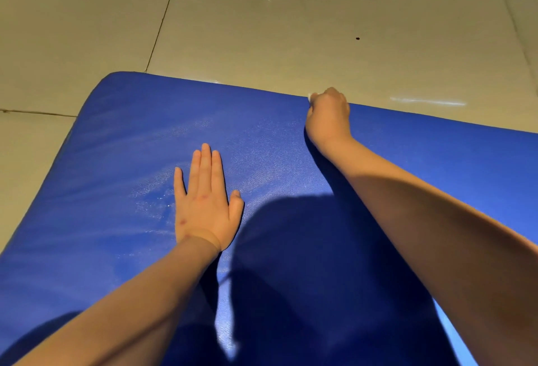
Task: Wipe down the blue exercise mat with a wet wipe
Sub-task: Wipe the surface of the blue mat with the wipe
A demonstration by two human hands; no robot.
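The right hand [327, 115] lay at the far edge of the blue mat [131, 138], its grip curled round a barely visible wet wipe [310, 95], most of the mat stretching back toward the person, while the left hand [203, 199] pressed flat, fingers straight, mid-mat.

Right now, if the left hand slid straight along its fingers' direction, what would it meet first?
Way looks free: the left hand crosses bare blue mat to its far edge, then likely tiled floor.

- Mat [116, 162]: open surface left of the left hand [203, 205] and between both hands.
- Right hand [327, 115] with wet wipe [310, 95] blocks the far edge; bare floor [291, 31] beyond.
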